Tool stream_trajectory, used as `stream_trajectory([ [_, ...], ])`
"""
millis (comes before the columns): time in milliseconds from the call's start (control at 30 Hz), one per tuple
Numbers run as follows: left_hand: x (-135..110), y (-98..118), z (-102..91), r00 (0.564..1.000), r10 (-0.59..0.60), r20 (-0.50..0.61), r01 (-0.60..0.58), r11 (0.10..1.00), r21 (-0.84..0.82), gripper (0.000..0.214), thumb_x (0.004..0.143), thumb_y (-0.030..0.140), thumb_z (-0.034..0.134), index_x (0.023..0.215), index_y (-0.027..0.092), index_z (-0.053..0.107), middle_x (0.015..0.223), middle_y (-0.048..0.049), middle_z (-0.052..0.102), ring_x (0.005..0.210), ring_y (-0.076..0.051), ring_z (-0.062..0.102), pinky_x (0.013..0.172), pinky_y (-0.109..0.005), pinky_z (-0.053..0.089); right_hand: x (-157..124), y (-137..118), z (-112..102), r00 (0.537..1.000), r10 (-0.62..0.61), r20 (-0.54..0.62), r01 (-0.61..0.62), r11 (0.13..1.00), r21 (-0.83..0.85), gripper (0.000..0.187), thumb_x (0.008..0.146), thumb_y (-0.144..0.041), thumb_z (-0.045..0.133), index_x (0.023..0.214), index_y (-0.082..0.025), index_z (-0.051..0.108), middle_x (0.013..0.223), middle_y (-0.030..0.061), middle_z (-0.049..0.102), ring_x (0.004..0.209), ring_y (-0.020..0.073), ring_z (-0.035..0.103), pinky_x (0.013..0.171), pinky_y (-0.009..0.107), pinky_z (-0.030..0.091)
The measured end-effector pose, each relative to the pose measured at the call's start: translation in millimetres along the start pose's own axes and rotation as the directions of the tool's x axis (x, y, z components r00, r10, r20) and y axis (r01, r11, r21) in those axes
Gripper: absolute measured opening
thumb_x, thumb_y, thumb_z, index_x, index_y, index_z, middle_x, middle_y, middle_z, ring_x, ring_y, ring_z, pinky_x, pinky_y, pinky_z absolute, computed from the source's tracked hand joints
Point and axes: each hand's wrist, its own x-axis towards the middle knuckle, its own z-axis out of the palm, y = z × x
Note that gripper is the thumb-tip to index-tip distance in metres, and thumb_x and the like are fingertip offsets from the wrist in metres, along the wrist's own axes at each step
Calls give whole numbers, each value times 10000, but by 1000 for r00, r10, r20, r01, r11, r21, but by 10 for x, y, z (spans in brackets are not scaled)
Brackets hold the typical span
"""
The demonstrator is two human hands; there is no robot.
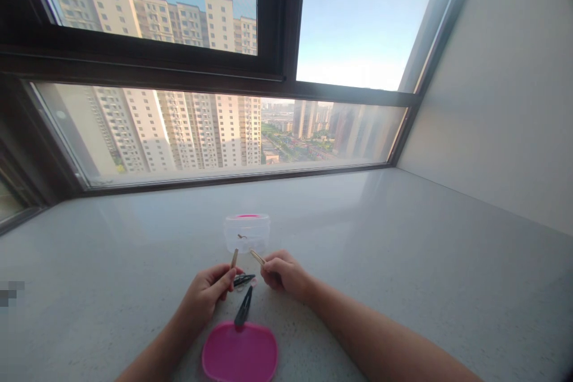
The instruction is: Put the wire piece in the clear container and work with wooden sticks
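Observation:
My left hand [206, 296] pinches a small tan hair clip [234, 258] that points up from my fingertips. In my right hand [283, 274] is another tan hair clip [257, 257], angled toward the left. Between and below the hands lie two dark hair clips: one [244, 279] next to my left fingers, the other [244, 308] reaching down to the pink lid [240, 354]. Just beyond the hands stands a small clear plastic box [247, 232] with a pink base; something small is inside it.
Everything rests on a pale stone windowsill [403, 250]. A dark-framed window [286, 80] runs along the back, with tall buildings outside. A white wall [501, 101] closes the right side.

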Motion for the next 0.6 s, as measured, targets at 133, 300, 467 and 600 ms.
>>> stream_trajectory([
  [133,3,-9,-6,1000,14,8,-14,1000,-7,339,728,429,570,798,110,659,541,30,482,475,-90,379,441,-192,263,-5,-48,25,1000,-1,-19,1,1000,3,244,677,-201,398,445,-149,451,347,-36,353,306,61,264,325,216,132],
  [300,18,-25,-13,1000,13,21,-13,1000,-21,329,743,434,553,754,116,638,547,24,502,486,-94,401,450,-191,282,-5,-91,54,1000,-17,1,17,1000,-11,306,723,-231,417,426,-156,418,343,-47,333,306,54,255,324,208,138],
  [467,38,-53,-19,1000,8,7,-8,998,-70,328,750,443,539,712,127,616,539,25,504,492,-97,415,461,-191,305,6,-38,41,1000,-9,-1,9,999,-34,367,767,-329,442,447,-149,425,366,-53,345,318,45,266,332,195,157],
  [600,38,-74,-25,1000,-4,9,5,996,-88,318,754,437,537,722,128,607,539,31,491,497,-95,410,466,-188,303,18,6,19,1000,-1,12,1,999,-44,352,767,-327,447,467,-144,439,376,-51,358,322,46,275,329,191,162],
])
